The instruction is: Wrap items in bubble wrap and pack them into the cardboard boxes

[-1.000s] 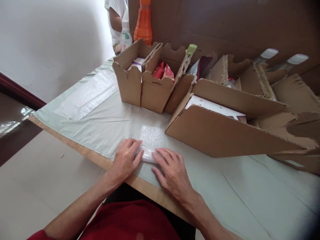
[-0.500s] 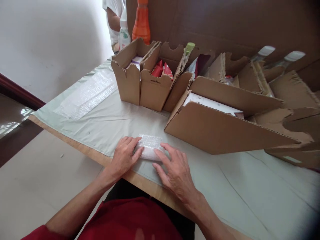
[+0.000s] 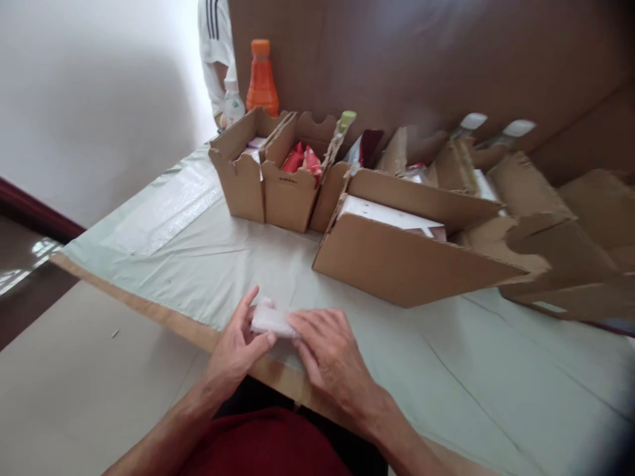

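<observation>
A small bundle of bubble wrap (image 3: 274, 322), whitish and folded flat, is between my two hands near the table's front edge. My left hand (image 3: 241, 344) grips its left end, thumb on the near side and fingers behind. Over the right end curl the fingers of my right hand (image 3: 325, 344), with the thumb underneath on the near side. What lies inside the wrap is hidden. Flat on the cloth at the far left is a loose sheet of bubble wrap (image 3: 169, 205).
Several cardboard bins stand along the back, among them a bin with red packets (image 3: 288, 198) and a wide bin with a white box (image 3: 397, 264). Behind them are an orange bottle (image 3: 262, 82) and a white spray bottle (image 3: 233, 104). A person's white sleeve (image 3: 217, 39) shows beyond.
Both hands have closed on the bubble-wrap bundle, which lay on the cloth under my fingertips before. It is now tilted up and a little nearer to me.
</observation>
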A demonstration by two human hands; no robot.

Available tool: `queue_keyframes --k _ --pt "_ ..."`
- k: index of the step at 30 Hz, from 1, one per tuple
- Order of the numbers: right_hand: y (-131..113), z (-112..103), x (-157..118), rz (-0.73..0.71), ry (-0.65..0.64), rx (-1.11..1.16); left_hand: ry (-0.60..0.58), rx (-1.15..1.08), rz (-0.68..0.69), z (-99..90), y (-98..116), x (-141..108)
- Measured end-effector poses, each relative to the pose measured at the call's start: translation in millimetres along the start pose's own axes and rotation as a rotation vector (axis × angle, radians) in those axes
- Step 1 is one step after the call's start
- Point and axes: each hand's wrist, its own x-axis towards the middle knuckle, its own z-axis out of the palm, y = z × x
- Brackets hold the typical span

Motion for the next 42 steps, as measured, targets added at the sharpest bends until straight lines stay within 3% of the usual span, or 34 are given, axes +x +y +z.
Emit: queue_keyframes --k 3,6,9,12,14,16,18,20,23,25,27,30,33,37,42 --pt "-9 -10 -15 0.135 -0.087 0.173 -0.028 -0.034 -0.013 7.4 -1 2" --pt "-4 -20 -31 0.345 -0.044 0.317 -0.057 -0.025 -0.032 13.2 -1 0" --pt "5 -27 -48 0.509 -0.062 0.64 -0.099 -0.025 -0.029 21.1 3 -5" --pt "9 -29 -58 0.538 -0.102 0.959 -0.134 -0.018 -0.027 32.5 7 -7" --pt "9 -33 -59 0.554 -0.071 0.991 -0.168 -0.014 -0.035 40.1 6 -5" --pt "9 -48 -59 0.587 -0.032 0.904 -0.212 -0.06 -0.019 44.9 3 2" --pt "11 -78 -58 0.594 0.023 0.738 -0.253 -0.152 0.043 45.0 -3 12" --pt "16 -122 -55 0.547 0.14 0.5 -0.272 -0.196 0.092 40.7 -12 24" --pt "29 -194 -41 0.445 0.442 0.041 -0.249 -0.093 0.04 32.1 -25 36" --pt "39 -232 -21 0.471 0.504 -0.247 -0.226 -0.008 0.012 30.5 -32 36" --pt "50 -256 5 0.624 0.379 -0.509 -0.192 0.053 0.053 33.7 -36 32" --pt "62 -265 45 0.866 0.003 -0.812 -0.143 0.115 0.164 40.6 -38 28" --pt "70 -259 74 0.892 -0.268 -0.844 -0.188 0.171 0.24 40.1 -39 31" --pt "75 -249 94 0.858 -0.42 -0.846 -0.314 0.24 0.36 31.9 -42 43" --pt "70 -237 101 0.846 -0.437 -0.959 -0.323 0.266 0.451 31.0 -41 46"
